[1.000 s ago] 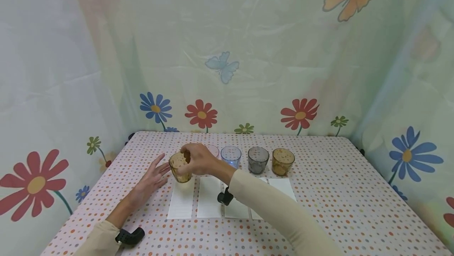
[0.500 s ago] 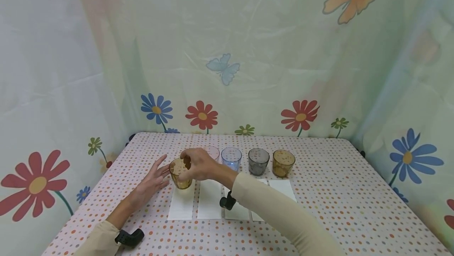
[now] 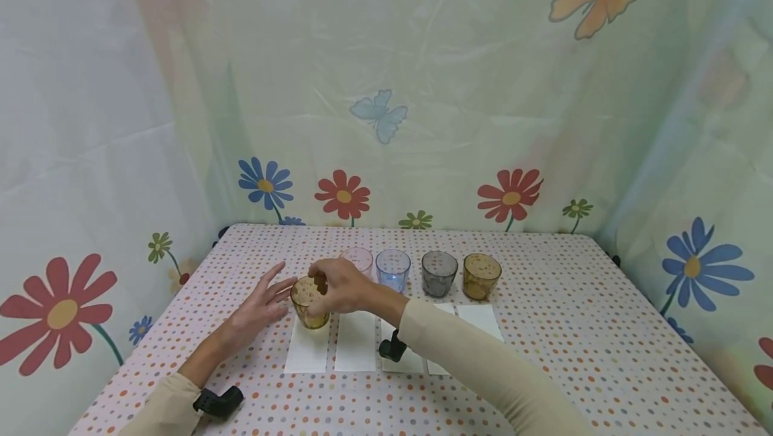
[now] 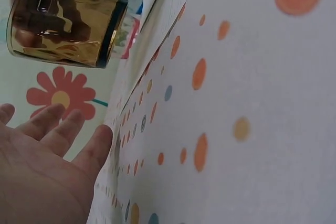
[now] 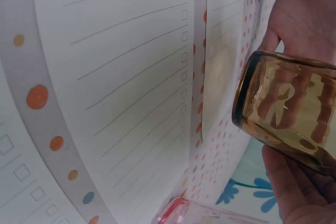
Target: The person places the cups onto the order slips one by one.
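An amber glass tumbler (image 3: 311,305) hangs upright just over the leftmost white paper strip (image 3: 306,349). My right hand (image 3: 344,286) grips it near the rim from the right, thumb on the near side. A gap shows under the tumbler's base in the left wrist view. Beside it on the left is my left hand (image 3: 256,305), palm turned toward the tumbler and fingers extended, with nothing held. In the left wrist view the left hand's fingers (image 4: 63,132) are apart from the glass; whether a fingertip touches it in the head view I cannot tell.
Behind the papers stands a row of glasses: pink (image 3: 357,259), blue (image 3: 393,271), grey (image 3: 439,275) and another amber one (image 3: 481,277). More lined paper strips (image 3: 355,349) lie to the right, partly under my right forearm. A patterned curtain surrounds the spotted table (image 3: 580,329).
My right hand has brought the amber tumbler slightly toward me, from the strip's far end further over the paper. The left hand has stayed nearly still.
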Tool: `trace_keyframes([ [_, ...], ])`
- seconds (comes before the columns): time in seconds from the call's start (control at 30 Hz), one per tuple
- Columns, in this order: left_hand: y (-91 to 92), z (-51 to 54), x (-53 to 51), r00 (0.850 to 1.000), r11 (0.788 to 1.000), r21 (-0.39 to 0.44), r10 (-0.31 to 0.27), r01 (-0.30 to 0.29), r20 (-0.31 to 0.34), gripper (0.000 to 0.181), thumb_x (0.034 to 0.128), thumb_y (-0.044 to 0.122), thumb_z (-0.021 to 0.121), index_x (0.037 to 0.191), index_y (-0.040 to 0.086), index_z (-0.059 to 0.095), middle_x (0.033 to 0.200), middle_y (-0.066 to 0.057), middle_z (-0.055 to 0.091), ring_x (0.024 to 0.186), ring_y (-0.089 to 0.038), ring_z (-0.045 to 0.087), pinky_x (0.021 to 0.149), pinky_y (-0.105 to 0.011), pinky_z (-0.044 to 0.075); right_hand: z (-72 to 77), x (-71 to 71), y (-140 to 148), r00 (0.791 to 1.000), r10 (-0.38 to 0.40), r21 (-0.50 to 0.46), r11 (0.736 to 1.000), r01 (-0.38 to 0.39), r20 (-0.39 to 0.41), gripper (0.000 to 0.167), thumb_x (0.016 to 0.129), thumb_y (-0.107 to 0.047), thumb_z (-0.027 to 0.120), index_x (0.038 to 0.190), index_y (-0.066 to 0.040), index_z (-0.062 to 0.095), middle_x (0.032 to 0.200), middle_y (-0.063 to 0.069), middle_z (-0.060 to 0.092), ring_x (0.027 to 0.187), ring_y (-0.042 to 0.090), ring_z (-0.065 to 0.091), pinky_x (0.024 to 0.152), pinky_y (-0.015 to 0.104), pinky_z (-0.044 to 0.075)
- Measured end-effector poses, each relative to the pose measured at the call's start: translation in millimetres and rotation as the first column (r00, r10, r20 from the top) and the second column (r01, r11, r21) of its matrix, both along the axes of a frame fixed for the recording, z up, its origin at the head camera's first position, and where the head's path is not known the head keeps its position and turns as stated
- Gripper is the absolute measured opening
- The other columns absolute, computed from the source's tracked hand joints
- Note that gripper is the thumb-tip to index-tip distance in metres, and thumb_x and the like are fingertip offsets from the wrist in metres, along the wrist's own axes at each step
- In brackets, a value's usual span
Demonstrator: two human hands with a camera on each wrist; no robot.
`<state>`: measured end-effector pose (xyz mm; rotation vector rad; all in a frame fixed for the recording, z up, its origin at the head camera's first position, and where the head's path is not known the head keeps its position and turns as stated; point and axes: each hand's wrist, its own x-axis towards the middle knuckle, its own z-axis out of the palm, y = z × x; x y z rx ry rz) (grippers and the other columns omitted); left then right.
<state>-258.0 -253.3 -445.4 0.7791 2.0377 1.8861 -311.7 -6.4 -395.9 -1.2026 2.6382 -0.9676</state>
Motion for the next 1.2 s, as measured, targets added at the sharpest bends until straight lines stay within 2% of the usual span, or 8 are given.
trace_keyframes([
  [0.2, -2.5, -1.9, -1.7, 0.999, 0.999, 0.02, -0.037, 0.037, -0.016, 0.077, 0.1045, 0.009, 0.037, 0.161, 0.013, -0.015, 0.164, -0.034, -0.004, 0.149, -0.056, -0.003, 0.113, -0.076, 0.006, -3.5, 0.4, 0.4, 1.0, 0.008, 0.009, 1.0, -0.008, 0.01, 0.064, 0.073, -0.035, 0.085, 0.125, -0.005, 0.062, 0.104, 0.003, 0.067, 0.086, 0.009, 0.058, 0.071, 0.018, 0.051],
  [0.33, -3.3, -5.5, -2.3, 0.999, 0.999, 0.027, -0.039, 0.04, -0.019, 0.078, 0.1047, 0.009, 0.038, 0.161, 0.014, -0.014, 0.163, -0.035, -0.003, 0.149, -0.055, -0.002, 0.113, -0.076, 0.007, -9.0, 0.8, 0.0, 1.0, 0.016, 0.025, 1.0, -0.016, 0.003, 0.064, 0.072, -0.034, 0.085, 0.125, -0.006, 0.062, 0.105, 0.001, 0.066, 0.087, 0.008, 0.057, 0.073, 0.018, 0.051],
  [0.43, -3.8, -7.6, -2.0, 0.999, 0.999, 0.029, -0.045, 0.046, -0.029, 0.077, 0.1056, 0.01, 0.039, 0.162, 0.015, -0.013, 0.163, -0.036, -0.002, 0.152, -0.045, 0.008, 0.113, -0.076, 0.008, -13.7, 1.2, 1.3, 1.0, 0.022, 0.047, 0.999, -0.021, -0.018, 0.065, 0.072, -0.035, 0.086, 0.125, -0.006, 0.063, 0.107, 0.0, 0.066, 0.091, 0.009, 0.058, 0.076, 0.019, 0.05],
  [0.57, -4.0, -8.2, -1.6, 0.998, 0.997, 0.039, -0.062, 0.063, -0.032, 0.077, 0.1063, 0.012, 0.04, 0.162, 0.016, -0.014, 0.162, -0.037, -0.004, 0.153, -0.023, 0.02, 0.113, -0.075, 0.007, -16.0, 2.7, 3.2, 0.999, 0.032, 0.052, 0.998, -0.03, -0.037, 0.063, 0.072, -0.035, 0.087, 0.123, -0.006, 0.063, 0.108, 0.002, 0.066, 0.093, 0.013, 0.06, 0.078, 0.019, 0.049],
  [0.63, -3.8, -8.2, -1.7, 0.997, 0.997, 0.044, -0.066, 0.068, -0.036, 0.077, 0.1061, 0.011, 0.039, 0.162, 0.016, -0.014, 0.162, -0.037, -0.005, 0.152, -0.02, 0.021, 0.113, -0.076, 0.005, -15.5, 3.1, 3.3, 0.999, 0.037, 0.046, 0.998, -0.035, -0.036, 0.063, 0.072, -0.034, 0.087, 0.122, -0.006, 0.063, 0.107, 0.003, 0.066, 0.092, 0.014, 0.06, 0.077, 0.019, 0.049],
  [0.8, -3.0, -9.1, -2.9, 0.997, 0.996, 0.049, -0.07, 0.071, -0.032, 0.077, 0.1053, 0.008, 0.038, 0.162, 0.015, -0.014, 0.162, -0.037, -0.005, 0.154, -0.027, 0.016, 0.113, -0.075, 0.005, -14.0, 4.6, 3.7, 0.999, 0.038, 0.046, 0.998, -0.036, -0.034, 0.062, 0.073, -0.034, 0.087, 0.122, -0.006, 0.063, 0.106, 0.005, 0.066, 0.092, 0.016, 0.06, 0.076, 0.02, 0.048],
  [1.0, -3.9, -9.1, -2.6, 0.996, 0.996, 0.032, -0.077, 0.078, -0.042, 0.078, 0.1055, 0.012, 0.039, 0.162, 0.015, -0.014, 0.163, -0.036, -0.005, 0.154, -0.033, 0.012, 0.114, -0.072, 0.009, -15.0, 4.3, 3.2, 0.999, 0.044, 0.039, 0.998, -0.043, -0.027, 0.062, 0.072, -0.034, 0.086, 0.122, -0.005, 0.063, 0.103, 0.003, 0.066, 0.089, 0.014, 0.06, 0.074, 0.018, 0.049],
  [1.2, -2.8, -7.7, -0.7, 0.997, 0.998, 0.004, -0.06, 0.06, -0.04, 0.076, 0.1048, 0.009, 0.037, 0.162, 0.017, -0.013, 0.164, -0.034, -0.002, 0.151, -0.049, 0.002, 0.114, -0.068, 0.013, -16.5, 4.8, 1.5, 0.997, 0.071, 0.017, 0.997, -0.07, -0.04, 0.062, 0.071, -0.032, 0.087, 0.121, -0.004, 0.063, 0.1, 0.003, 0.067, 0.086, 0.012, 0.06, 0.071, 0.017, 0.049],
])
